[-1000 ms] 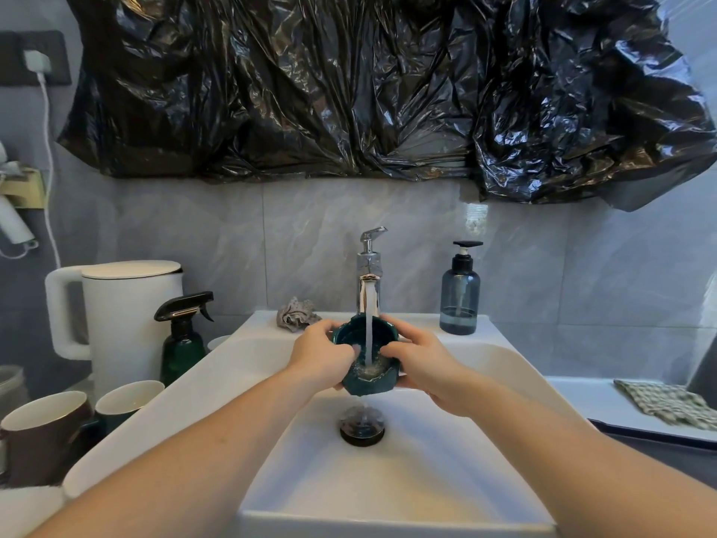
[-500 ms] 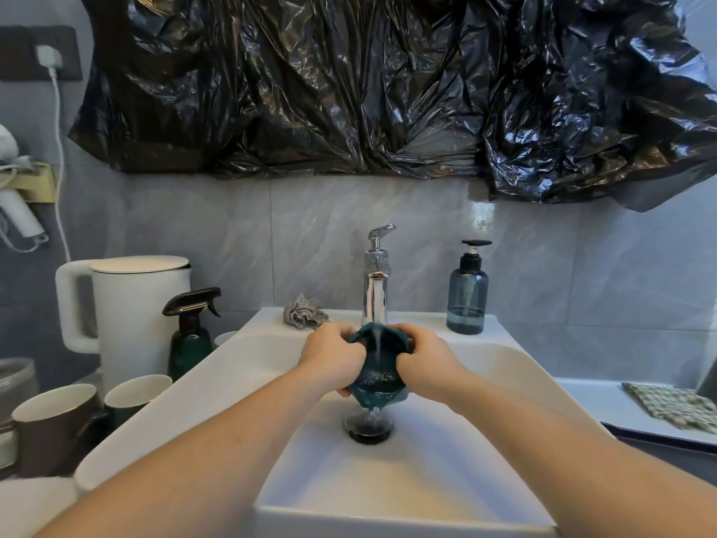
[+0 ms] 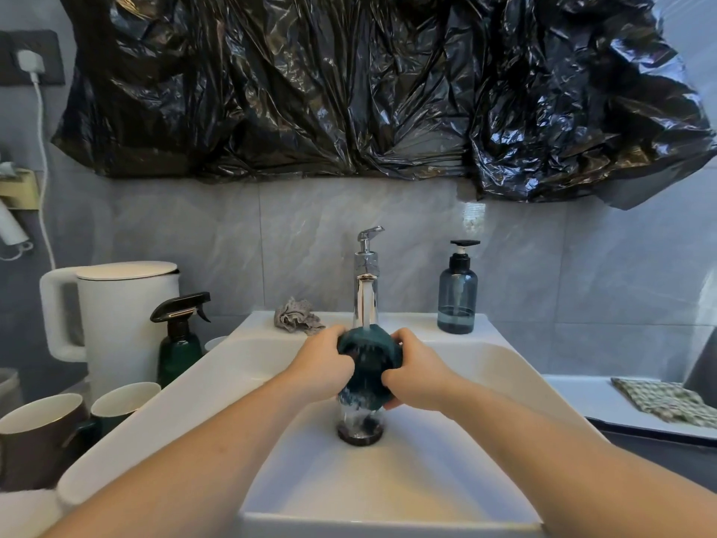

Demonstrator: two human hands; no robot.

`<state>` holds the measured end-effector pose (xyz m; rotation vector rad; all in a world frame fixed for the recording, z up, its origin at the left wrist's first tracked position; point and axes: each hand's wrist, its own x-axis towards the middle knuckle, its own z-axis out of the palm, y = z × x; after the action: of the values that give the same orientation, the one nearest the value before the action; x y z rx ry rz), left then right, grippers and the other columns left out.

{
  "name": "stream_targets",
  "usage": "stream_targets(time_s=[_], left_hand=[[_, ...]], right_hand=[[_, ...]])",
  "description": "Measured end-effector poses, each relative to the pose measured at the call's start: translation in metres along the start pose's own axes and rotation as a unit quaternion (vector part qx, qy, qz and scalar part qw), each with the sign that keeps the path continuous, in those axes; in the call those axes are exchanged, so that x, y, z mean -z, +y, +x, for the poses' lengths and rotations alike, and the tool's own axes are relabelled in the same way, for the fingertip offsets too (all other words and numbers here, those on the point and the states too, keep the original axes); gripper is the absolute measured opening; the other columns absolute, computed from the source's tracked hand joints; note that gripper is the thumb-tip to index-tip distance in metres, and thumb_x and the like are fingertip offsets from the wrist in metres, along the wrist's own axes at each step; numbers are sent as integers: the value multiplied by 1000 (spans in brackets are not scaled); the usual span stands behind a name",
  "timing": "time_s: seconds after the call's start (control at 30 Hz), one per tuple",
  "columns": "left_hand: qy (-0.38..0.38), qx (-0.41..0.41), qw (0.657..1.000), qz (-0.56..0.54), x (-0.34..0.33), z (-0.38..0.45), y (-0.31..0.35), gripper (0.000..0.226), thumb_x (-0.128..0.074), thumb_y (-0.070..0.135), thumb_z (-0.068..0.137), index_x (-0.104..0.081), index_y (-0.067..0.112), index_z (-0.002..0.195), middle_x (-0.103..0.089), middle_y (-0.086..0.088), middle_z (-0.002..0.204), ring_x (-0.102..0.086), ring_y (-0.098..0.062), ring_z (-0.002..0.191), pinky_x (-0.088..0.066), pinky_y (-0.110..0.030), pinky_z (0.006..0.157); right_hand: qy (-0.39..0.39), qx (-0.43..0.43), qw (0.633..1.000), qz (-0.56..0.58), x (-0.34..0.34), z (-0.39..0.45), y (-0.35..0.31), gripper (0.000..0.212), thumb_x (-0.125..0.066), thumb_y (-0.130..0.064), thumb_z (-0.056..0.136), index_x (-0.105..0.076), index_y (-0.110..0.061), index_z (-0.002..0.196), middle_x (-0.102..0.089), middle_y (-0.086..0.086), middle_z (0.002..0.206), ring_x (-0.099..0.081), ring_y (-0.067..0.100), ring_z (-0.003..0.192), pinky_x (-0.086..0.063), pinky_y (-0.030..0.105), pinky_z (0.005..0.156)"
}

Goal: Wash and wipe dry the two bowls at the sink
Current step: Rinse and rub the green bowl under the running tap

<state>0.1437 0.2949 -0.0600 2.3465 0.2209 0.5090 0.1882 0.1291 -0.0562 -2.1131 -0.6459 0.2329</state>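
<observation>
Bowl (image 3: 368, 363) under running tap (image 3: 365, 289), rinse step in hand.

Gripped from both sides: left hand (image 3: 324, 363) curled round one edge, right hand (image 3: 417, 372) curled round the other, teal bowl tipped over above the drain (image 3: 360, 431) in the sink (image 3: 485, 366), water sheeting off its outside. Washing stage, by the look of it; drying not yet begun. Next up, probably: shake off, then reach for a cloth, checked towel (image 3: 667, 401) lying well off to the right. Second bowl not in sight.
</observation>
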Motion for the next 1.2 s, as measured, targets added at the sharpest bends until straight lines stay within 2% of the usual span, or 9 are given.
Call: stream_targets(time_s=[0.17, 0.33, 0.43, 0.53, 0.73, 0.9, 1.0, 1.1, 1.2], left_hand=[[-22, -13, 1000, 10, -4, 2, -3, 30, -57, 2, 89, -64, 23, 109, -68, 1, 101, -64, -22, 97, -51, -30, 74], [-4, -39, 999, 13, -6, 2, -3, 11, -73, 27, 93, -63, 30, 93, -71, 4, 95, -67, -18, 91, -52, -31, 71], [16, -37, 999, 24, -5, -1, 4, 8, -65, 19, 93, -66, 24, 98, -71, 2, 96, -67, -24, 94, -58, -40, 82], [33, -24, 999, 33, -2, -6, 11, 20, -53, 11, 90, -67, 24, 94, -71, -2, 96, -65, -28, 93, -52, -36, 76], [21, 4, 999, 23, -2, -8, 14, 24, -51, 7, 84, -66, 21, 98, -71, -6, 96, -67, -30, 88, -60, -38, 72], [30, 35, 998, -34, -1, -5, 13, 27, -49, 7, 86, -68, 18, 101, -73, -11, 95, -73, -34, 79, -64, -46, 59], [36, 73, 989, -127, 3, -7, 15, 31, -45, 4, 100, -64, 18, 121, -68, -11, 117, -74, -39, 86, -62, -43, 48], [12, 90, 985, -149, 3, -9, 14, 26, -41, 13, 108, -57, 22, 127, -65, -11, 127, -73, -41, 94, -65, -47, 54], [-17, 71, 991, -108, 0, -9, 12, 11, -54, 20, 107, -59, 26, 115, -66, -7, 118, -70, -32, 96, -67, -47, 64]], right_hand=[[61, 38, 994, -76, 2, 2, 5, 33, -64, -2, 91, -49, -24, 110, -63, 5, 107, -69, 27, 94, -65, 37, 74], [128, 73, 984, -104, 1, 4, 3, 25, -63, -7, 88, -57, -26, 104, -67, -1, 100, -64, 17, 90, -58, 32, 75], [134, 79, 983, -98, 0, 2, 2, 32, -60, -3, 85, -61, -27, 106, -68, -2, 100, -64, 19, 91, -56, 30, 71], [132, 88, 984, -76, 0, 1, 1, 37, -55, 0, 89, -62, -26, 114, -68, -2, 103, -63, 19, 91, -52, 25, 64], [115, 78, 989, -47, -4, 4, -2, 42, -50, 1, 95, -59, -25, 128, -67, 0, 115, -62, 20, 108, -55, 35, 94], [90, 67, 994, 6, 0, 3, 0, 45, -52, 2, 95, -51, -26, 129, -62, -4, 110, -63, 20, 107, -55, 22, 73], [49, 42, 997, 37, -2, 2, -2, 37, -50, -4, 101, -45, -29, 129, -58, -3, 114, -67, 19, 99, -64, 28, 70], [34, 31, 999, 16, -2, 2, -2, 29, -44, -7, 104, -43, -26, 126, -60, 5, 119, -72, 23, 92, -65, 31, 68], [43, 24, 998, -48, -2, 1, 1, 21, -44, -11, 105, -46, -25, 121, -60, 6, 118, -69, 26, 94, -64, 29, 61]])
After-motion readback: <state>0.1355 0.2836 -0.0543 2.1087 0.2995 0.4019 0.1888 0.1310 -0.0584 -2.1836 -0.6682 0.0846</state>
